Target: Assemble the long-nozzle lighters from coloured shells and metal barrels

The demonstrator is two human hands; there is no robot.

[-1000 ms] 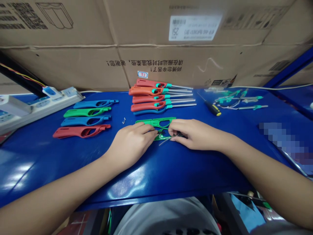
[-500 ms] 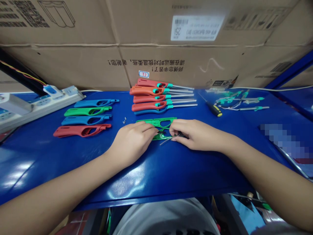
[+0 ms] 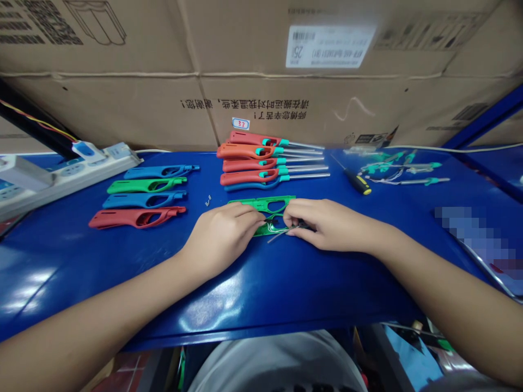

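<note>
Two green lighter shell halves lie in front of me. The far half [image 3: 274, 204] rests flat behind my fingers, and the near half [image 3: 261, 231] has pale wires [image 3: 274, 227] and a small dark part inside. My left hand [image 3: 226, 231] is closed on the near half, its fingertips at the dark part. Above that half's right end, my right hand [image 3: 322, 220] is closed around a thin grey metal tool [image 3: 278, 236], which looks like tweezers. The tool's tip points left over the shell's near edge. Fingers hide much of the near half.
Several assembled lighters [image 3: 249, 177] are stacked at the back. On the left lie loose shells [image 3: 118, 219] beside a power strip [image 3: 77, 177]. Small metal pieces [image 3: 208, 201] sit nearby. A screwdriver [image 3: 357, 181] and lighter nozzle assemblies [image 3: 425, 166] lie right. A cardboard box [image 3: 347, 117] stands behind.
Both hands stay almost in place. The thin tool and the near green half have shifted very slightly; nothing has been let go.
</note>
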